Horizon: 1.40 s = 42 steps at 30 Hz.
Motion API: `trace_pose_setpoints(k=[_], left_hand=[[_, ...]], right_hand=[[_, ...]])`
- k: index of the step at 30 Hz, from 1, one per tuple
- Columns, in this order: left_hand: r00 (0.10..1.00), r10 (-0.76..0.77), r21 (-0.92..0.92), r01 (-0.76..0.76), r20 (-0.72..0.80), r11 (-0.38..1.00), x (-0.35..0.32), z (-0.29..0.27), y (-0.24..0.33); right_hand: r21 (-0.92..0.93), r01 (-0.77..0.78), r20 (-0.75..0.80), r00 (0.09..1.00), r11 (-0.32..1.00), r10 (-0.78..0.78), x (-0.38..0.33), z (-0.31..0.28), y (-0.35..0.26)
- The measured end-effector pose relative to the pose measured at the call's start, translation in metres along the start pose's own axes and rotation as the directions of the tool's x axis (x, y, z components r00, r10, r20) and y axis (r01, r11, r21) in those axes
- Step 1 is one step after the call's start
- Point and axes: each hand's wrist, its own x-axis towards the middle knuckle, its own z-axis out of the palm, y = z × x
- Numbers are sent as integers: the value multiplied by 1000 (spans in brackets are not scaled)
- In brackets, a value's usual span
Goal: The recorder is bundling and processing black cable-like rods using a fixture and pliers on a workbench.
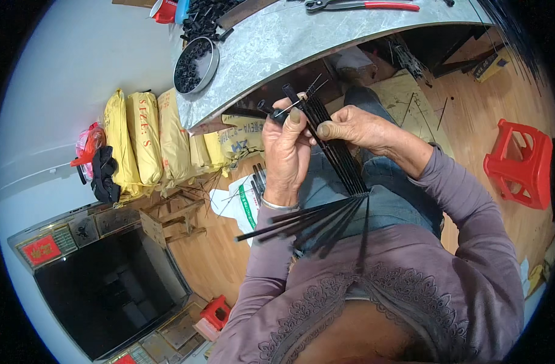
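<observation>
Over my lap lies a bundle of thin black rods point(338, 164) that looks like an umbrella frame. Its upper part is gathered close; past a joint near my waist the rods fan out toward my left forearm. My right hand point(359, 128) is closed, pinching the bundle's upper part between thumb and fingers. My left hand point(286, 145) is closed beside the bundle's top end, its thumb over a small black piece point(278, 115) and a thin bright rod. Just above them a black tube end point(289, 91) sticks up. My left fingers are partly hidden behind these parts.
Ahead is a grey marbled table point(259, 54) with a curved edge. On it are a round tin point(196, 65) of small black parts, a heap of black pieces point(207, 18) and red-handled pliers point(365, 6). Yellow sacks point(145, 136) line the left wall; a red stool point(520, 164) stands right.
</observation>
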Motion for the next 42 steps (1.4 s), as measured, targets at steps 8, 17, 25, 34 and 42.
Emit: trace_pose_setpoints(k=[8, 17, 25, 34, 42], left_hand=[[964, 208, 332, -143, -167, 932, -9, 6, 6], [966, 181, 282, -124, -183, 951, -2, -3, 11], [998, -26, 258, 10, 56, 966, 42, 16, 47], [989, -46, 213, 16, 140, 977, 41, -3, 41], [990, -9, 235, -25, 143, 972, 38, -6, 39]], right_hand=[[-188, 404, -128, 894, 895, -430, -7, 26, -30], [155, 403, -243, 901, 902, -360, -14, 50, -31], [31, 372, -235, 905, 928, -355, -16, 58, -32], [28, 305, -297, 912, 952, -283, -18, 61, -36], [64, 355, -251, 910, 933, -329, -12, 53, -32]])
